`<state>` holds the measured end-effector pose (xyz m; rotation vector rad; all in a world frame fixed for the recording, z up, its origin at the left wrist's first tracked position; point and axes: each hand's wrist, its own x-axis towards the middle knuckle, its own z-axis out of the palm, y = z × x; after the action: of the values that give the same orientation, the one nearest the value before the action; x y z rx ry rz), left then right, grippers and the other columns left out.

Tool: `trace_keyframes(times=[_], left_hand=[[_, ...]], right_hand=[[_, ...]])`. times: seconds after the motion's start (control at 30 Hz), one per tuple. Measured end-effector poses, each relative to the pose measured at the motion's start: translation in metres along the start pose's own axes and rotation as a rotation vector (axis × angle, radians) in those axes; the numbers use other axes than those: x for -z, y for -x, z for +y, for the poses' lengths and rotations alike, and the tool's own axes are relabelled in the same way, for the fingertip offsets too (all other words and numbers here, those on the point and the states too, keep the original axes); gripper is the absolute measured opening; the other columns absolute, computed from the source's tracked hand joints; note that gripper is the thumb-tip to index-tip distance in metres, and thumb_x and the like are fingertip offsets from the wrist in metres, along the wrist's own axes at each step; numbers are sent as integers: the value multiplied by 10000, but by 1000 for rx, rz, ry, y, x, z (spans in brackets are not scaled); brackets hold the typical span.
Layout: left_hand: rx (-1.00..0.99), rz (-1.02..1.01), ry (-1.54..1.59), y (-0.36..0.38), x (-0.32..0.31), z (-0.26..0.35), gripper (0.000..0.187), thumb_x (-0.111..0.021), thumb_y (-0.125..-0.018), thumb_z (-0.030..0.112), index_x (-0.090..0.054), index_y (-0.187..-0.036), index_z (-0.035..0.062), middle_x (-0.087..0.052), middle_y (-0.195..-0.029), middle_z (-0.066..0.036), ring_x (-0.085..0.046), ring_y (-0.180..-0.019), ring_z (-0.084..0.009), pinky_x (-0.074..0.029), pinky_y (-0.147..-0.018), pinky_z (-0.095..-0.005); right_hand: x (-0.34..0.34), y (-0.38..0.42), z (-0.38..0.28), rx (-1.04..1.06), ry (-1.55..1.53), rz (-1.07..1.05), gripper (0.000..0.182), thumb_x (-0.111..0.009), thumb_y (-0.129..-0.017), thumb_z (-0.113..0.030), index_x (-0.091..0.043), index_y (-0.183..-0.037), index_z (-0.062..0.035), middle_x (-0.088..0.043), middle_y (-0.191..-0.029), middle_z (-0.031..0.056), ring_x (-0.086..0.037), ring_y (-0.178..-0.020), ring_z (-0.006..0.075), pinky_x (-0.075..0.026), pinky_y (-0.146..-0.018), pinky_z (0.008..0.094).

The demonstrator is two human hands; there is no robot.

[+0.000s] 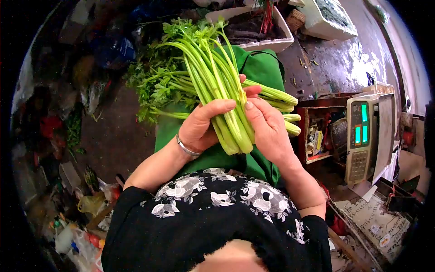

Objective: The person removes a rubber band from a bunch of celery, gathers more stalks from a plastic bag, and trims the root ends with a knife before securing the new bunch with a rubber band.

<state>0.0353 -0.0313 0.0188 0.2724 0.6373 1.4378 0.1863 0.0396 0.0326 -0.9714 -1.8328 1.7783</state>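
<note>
A bunch of celery (210, 86) rests across my left hand (201, 120), whose thumb presses over the stalks while the fingers lie behind them. Its cut ends point toward my body and the leaves point away. My right hand (269, 129) is closed at the bunch's right side, thumb and finger pinching a thin, yellowish celery stalk (242, 97). More celery stalks (276, 96) lie across my lap behind the held bunch, on a green apron (260, 61). A silver bracelet (186, 147) circles my left wrist.
To the right stands a digital scale (360, 136) with lit green displays, beside an open box (317, 136) of small items. White foam boxes (283, 43) sit ahead on the wet floor. Bags and scattered produce (86, 235) crowd the left, near a blue-labelled container (115, 50).
</note>
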Motion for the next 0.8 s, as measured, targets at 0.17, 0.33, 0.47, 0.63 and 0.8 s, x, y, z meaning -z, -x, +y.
trace_keyframes(times=[0.17, 0.33, 0.47, 0.63, 0.8], left_hand=[[-19, -40, 33, 2, 8, -3, 720, -632, -900, 171, -297, -1524, 41, -568, -1387, -194, -492, -1354, -326, -382, -1155, -461], [-22, -35, 108, 5, 8, 4, 661, -636, -902, 107, -330, -1486, 65, -637, -1211, -160, -552, -1284, -354, -469, -1068, -491], [-24, -42, 150, 6, 10, 2, 702, -654, -862, 137, -340, -1487, 71, -599, -1107, -131, -652, -1072, -319, -517, -1017, -521], [-100, -52, 155, 13, 10, 18, 672, -660, -844, 133, -372, -1448, 70, -541, -987, -97, -594, -856, -217, -514, -851, -414], [-179, -33, 40, 18, 12, 33, 717, -646, -828, 158, -357, -1478, 70, -517, -977, -80, -567, -825, -197, -498, -824, -392]], right_hand=[[0, -1, 0, 156, 147, 28, 266, -531, -1032, -197, -665, -1099, 23, -652, -989, 168, -641, -912, 314, -497, -830, 385], [36, -2, -19, 197, 489, 125, 187, -633, -967, -187, -690, -1020, -17, -645, -910, 148, -639, -831, 327, -498, -758, 411], [79, -15, 2, 305, 810, 170, 300, -693, -885, -188, -660, -1160, -71, -602, -1067, 134, -578, -1045, 326, -444, -879, 411], [83, -19, 19, 216, 930, 25, 337, -690, -891, -134, -627, -1205, -32, -572, -1058, 144, -556, -1062, 337, -451, -918, 406], [83, -21, 6, 268, 908, 19, 287, -680, -908, -152, -642, -1171, -45, -564, -963, 135, -574, -961, 340, -468, -867, 409]])
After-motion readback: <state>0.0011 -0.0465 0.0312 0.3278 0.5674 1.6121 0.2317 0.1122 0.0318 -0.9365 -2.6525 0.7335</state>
